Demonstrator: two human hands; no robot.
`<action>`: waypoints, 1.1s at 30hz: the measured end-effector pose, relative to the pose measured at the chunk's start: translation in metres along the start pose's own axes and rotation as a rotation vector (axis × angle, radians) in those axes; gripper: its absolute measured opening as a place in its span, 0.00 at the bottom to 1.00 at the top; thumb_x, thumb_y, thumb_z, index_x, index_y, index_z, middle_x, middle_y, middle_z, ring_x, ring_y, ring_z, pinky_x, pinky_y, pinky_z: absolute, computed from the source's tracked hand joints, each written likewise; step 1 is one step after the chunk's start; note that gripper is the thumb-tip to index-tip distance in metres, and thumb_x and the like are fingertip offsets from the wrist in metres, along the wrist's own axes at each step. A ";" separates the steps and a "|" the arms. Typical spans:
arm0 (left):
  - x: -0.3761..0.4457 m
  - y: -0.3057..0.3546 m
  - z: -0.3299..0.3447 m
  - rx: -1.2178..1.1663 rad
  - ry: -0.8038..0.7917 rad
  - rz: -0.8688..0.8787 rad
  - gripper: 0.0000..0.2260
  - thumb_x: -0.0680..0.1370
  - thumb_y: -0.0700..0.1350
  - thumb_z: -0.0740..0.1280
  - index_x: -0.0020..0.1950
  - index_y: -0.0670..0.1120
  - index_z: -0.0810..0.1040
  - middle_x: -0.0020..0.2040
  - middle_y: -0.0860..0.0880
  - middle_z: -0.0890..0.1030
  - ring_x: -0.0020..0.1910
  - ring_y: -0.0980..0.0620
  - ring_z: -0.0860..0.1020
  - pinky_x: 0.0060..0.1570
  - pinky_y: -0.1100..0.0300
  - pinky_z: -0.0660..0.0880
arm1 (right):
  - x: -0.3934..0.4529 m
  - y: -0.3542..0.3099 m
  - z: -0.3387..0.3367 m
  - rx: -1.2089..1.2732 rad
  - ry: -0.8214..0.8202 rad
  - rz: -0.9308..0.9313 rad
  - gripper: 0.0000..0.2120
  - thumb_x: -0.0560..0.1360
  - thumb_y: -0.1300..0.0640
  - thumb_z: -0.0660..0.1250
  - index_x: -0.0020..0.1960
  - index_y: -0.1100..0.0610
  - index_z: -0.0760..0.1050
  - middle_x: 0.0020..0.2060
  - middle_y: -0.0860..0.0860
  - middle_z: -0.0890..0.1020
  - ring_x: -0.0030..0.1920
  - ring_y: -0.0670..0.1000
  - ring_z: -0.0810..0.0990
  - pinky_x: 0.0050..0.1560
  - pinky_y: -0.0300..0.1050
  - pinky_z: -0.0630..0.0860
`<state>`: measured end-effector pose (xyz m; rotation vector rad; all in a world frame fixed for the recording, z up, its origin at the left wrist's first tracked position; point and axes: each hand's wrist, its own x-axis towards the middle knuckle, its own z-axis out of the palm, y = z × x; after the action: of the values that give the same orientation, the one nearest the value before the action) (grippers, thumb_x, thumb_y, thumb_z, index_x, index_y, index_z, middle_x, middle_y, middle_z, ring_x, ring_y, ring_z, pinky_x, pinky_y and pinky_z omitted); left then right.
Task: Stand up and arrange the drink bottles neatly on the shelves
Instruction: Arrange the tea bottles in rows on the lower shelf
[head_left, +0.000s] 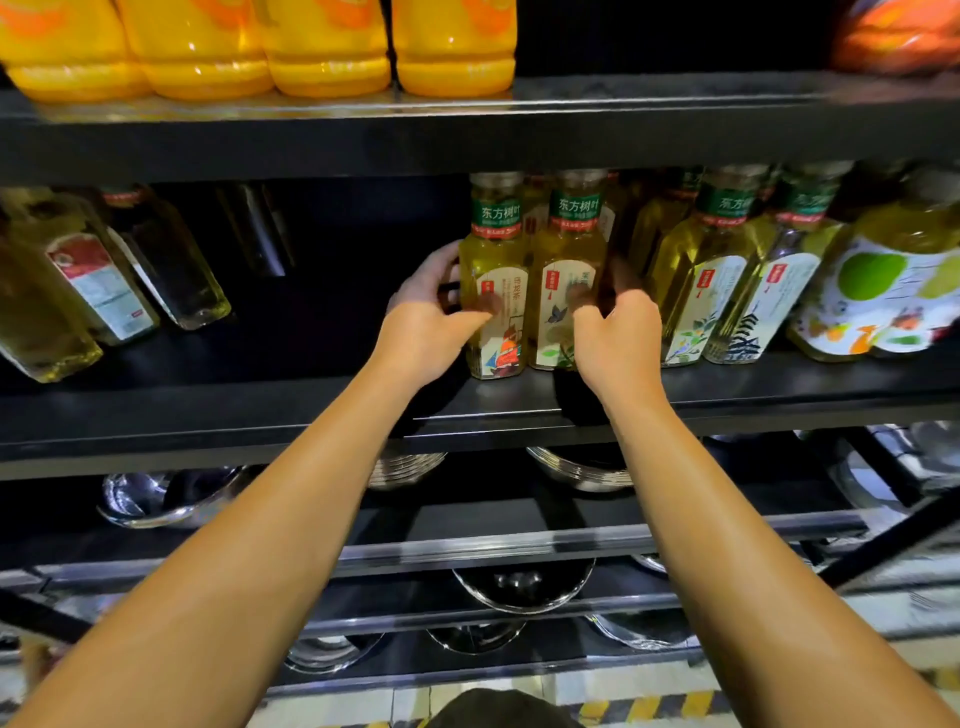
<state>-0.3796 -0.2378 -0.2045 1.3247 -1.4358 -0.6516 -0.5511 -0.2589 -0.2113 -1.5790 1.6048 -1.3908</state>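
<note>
Head view: your left hand (431, 312) curls round the ship bottle (493, 291), thumb across its label, fingers behind. Your right hand (621, 332) grips the butterfly bottle (563, 280) just beside it, the two touching. Both stand upright at the front of the middle shelf (260, 410), with more upright bottles to the right. To the left, tilted bottles (104, 291) lean against each other. Full of tea, these will likely feel weighty and stiff; the smooth plastic may slip. Hold at the labelled flat sides, low on the body, not the neck.
</note>
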 end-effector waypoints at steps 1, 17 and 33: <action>0.003 0.000 0.006 -0.009 -0.003 -0.004 0.27 0.75 0.39 0.72 0.73 0.50 0.70 0.57 0.59 0.79 0.55 0.65 0.77 0.48 0.71 0.77 | 0.003 0.001 -0.002 -0.019 0.031 0.024 0.12 0.79 0.51 0.63 0.58 0.58 0.73 0.44 0.54 0.77 0.45 0.57 0.75 0.46 0.49 0.74; 0.030 -0.013 0.042 0.221 0.110 -0.055 0.30 0.71 0.49 0.77 0.70 0.50 0.70 0.62 0.51 0.78 0.58 0.53 0.78 0.57 0.55 0.77 | -0.022 0.006 -0.007 -0.156 0.131 -0.117 0.11 0.75 0.56 0.65 0.47 0.58 0.63 0.49 0.51 0.66 0.50 0.54 0.70 0.48 0.49 0.71; 0.054 -0.013 0.060 0.414 0.105 -0.001 0.30 0.75 0.52 0.72 0.74 0.48 0.67 0.66 0.46 0.74 0.62 0.49 0.76 0.54 0.62 0.71 | 0.003 0.006 -0.006 -0.059 -0.011 0.091 0.13 0.73 0.62 0.67 0.56 0.60 0.71 0.51 0.57 0.79 0.46 0.56 0.78 0.44 0.46 0.76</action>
<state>-0.4223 -0.3065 -0.2180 1.6506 -1.5348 -0.2854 -0.5600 -0.2611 -0.2136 -1.5235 1.7041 -1.2965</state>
